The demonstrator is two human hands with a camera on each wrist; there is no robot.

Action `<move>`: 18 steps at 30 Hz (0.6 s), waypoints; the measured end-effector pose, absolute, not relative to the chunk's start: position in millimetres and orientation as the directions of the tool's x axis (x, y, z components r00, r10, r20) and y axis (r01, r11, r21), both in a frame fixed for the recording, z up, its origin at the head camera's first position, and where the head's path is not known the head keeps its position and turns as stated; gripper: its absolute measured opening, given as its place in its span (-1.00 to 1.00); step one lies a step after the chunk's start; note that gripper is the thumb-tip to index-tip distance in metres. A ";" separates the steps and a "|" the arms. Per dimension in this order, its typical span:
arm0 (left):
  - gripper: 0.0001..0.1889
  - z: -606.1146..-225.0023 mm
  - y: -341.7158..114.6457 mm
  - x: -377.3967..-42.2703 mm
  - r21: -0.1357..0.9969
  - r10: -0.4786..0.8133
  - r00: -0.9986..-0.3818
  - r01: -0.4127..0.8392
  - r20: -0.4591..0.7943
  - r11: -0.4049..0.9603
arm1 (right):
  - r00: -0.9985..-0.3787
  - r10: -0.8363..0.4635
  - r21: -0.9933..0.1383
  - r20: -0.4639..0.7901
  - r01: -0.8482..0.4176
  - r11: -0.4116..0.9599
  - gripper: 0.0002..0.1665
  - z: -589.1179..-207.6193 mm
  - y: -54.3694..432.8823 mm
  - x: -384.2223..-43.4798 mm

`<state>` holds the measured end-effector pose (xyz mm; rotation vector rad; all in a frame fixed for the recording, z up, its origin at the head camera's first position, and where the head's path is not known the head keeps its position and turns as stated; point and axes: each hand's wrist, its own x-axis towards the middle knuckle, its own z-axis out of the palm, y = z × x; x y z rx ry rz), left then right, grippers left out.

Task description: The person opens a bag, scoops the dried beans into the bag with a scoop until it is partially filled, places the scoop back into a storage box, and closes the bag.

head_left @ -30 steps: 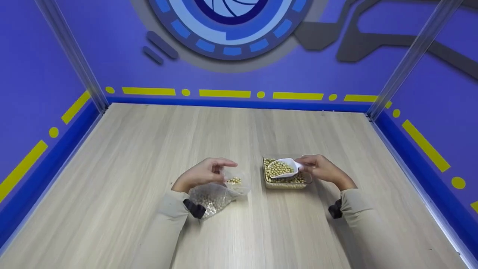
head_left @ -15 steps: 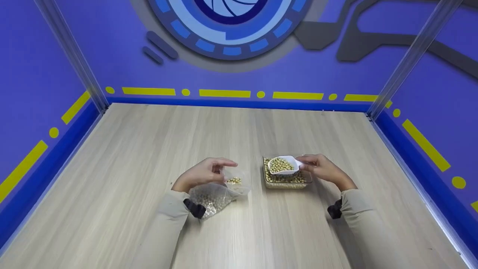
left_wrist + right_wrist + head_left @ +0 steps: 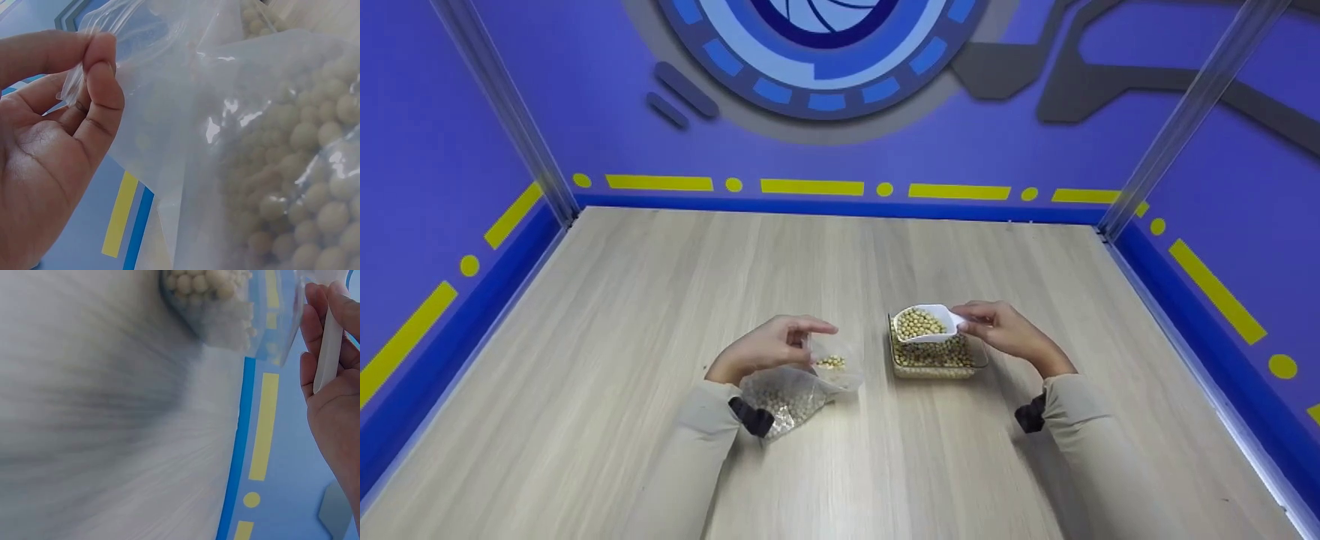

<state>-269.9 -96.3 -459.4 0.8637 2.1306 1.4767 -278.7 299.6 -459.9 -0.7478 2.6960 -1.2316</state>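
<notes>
My left hand (image 3: 769, 349) pinches the edge of a clear plastic bag (image 3: 163, 95) between thumb and fingers. Round pale beans (image 3: 315, 208) fill the bag's lower part, and its mouth faces right, showing a few beans. My right hand (image 3: 1012, 337) holds a white scoop (image 3: 941, 316) by its handle (image 3: 329, 354). The scoop is heaped with beans (image 3: 919, 324) and hangs above the far part of a clear rectangular container (image 3: 937, 371). More of the same beans lie inside that container. In the right wrist view the scoop's bowl is mostly out of frame.
The wood-grain table (image 3: 720, 262) carries the bag and the container side by side, with a gap between them. Blue-purple panels (image 3: 825, 165) with yellow marks enclose the back and sides. Black wrist straps (image 3: 751, 418) sit at both cuffs.
My right hand has raised the scoop of beans from the container and levelled it, shifting it slightly away and left. The left hand and bag have stayed put.
</notes>
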 end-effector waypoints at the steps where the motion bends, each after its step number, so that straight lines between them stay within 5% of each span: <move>1: -0.46 -459.0 -96.1 -269.9 0.935 0.688 -0.726 0.254 0.014 0.249 | -0.875 -0.468 -0.724 0.127 -0.404 0.559 -0.64 -459.3 298.0 -278.8; 18: -0.47 -453.2 -94.7 -268.1 0.929 0.690 -0.723 0.274 0.028 0.249 | -0.867 -0.495 -0.764 0.049 -0.352 0.541 -0.63 -432.7 257.5 -269.9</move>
